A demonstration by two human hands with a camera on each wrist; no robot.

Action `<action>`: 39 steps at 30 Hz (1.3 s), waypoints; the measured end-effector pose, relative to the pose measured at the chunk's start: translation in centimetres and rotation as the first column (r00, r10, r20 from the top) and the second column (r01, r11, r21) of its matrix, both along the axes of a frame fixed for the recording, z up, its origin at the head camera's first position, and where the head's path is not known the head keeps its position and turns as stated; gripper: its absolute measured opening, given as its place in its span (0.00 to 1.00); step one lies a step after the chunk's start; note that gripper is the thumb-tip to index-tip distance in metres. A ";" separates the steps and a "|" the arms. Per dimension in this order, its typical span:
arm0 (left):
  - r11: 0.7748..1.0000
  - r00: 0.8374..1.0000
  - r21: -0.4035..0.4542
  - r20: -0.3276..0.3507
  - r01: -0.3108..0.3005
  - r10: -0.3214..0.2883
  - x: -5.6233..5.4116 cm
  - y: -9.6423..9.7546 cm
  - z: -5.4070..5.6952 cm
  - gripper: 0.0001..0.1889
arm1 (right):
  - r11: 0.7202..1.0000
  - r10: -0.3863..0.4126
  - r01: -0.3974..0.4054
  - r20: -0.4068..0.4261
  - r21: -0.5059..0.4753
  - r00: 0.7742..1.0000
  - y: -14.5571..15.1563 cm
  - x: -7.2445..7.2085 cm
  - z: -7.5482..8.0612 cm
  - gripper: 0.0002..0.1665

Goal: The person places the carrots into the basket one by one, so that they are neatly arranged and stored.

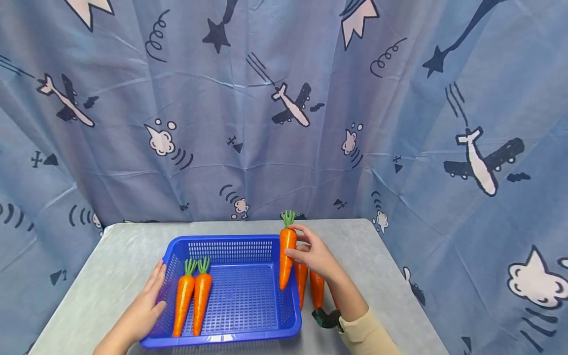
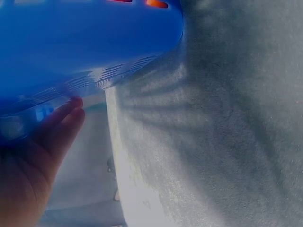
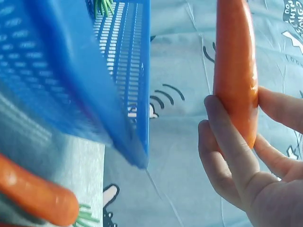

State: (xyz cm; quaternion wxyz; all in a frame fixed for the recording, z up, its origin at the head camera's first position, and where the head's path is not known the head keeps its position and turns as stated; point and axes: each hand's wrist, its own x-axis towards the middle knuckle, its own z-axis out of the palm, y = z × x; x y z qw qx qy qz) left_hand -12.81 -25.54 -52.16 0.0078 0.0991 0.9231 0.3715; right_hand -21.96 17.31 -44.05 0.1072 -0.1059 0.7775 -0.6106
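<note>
My right hand (image 1: 312,252) pinches an orange carrot (image 1: 287,254) with a green top, holding it upright above the right rim of a blue plastic basket (image 1: 222,338). The right wrist view shows the fingers round the same carrot (image 3: 236,66), beside the basket (image 3: 94,90). My left hand (image 1: 144,310) rests with fairly straight fingers against the basket's left side; its fingertips touch the wall in the left wrist view. Inside the basket, at the left, two carrots lie side by side, one carrot (image 1: 184,301) left of the other carrot (image 1: 202,301).
Right of the basket, several more carrots (image 1: 317,290) lie on the grey table (image 1: 377,276), partly hidden by the right hand and forearm. A dark strap (image 1: 326,318) circles the right wrist. A blue patterned curtain (image 1: 248,123) hangs behind and beside the table.
</note>
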 end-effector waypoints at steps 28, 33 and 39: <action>1.000 1.000 0.006 -0.019 -0.010 0.010 0.0 0.0 -0.1 0.44 | 0.976 0.216 -0.215 0.014 -0.018 0.976 -9.4 -1.8 -0.3 0.36; 1.000 1.000 0.003 -0.021 -0.012 0.012 0.1 0.0 -0.1 0.44 | 0.971 0.238 -0.239 0.032 0.018 0.971 -11.3 -1.9 -0.9 0.32; 1.000 1.000 -0.006 0.001 -0.012 0.012 0.1 0.0 0.1 0.44 | 0.962 0.263 -0.267 0.075 0.054 0.962 -13.1 -1.9 -2.0 0.27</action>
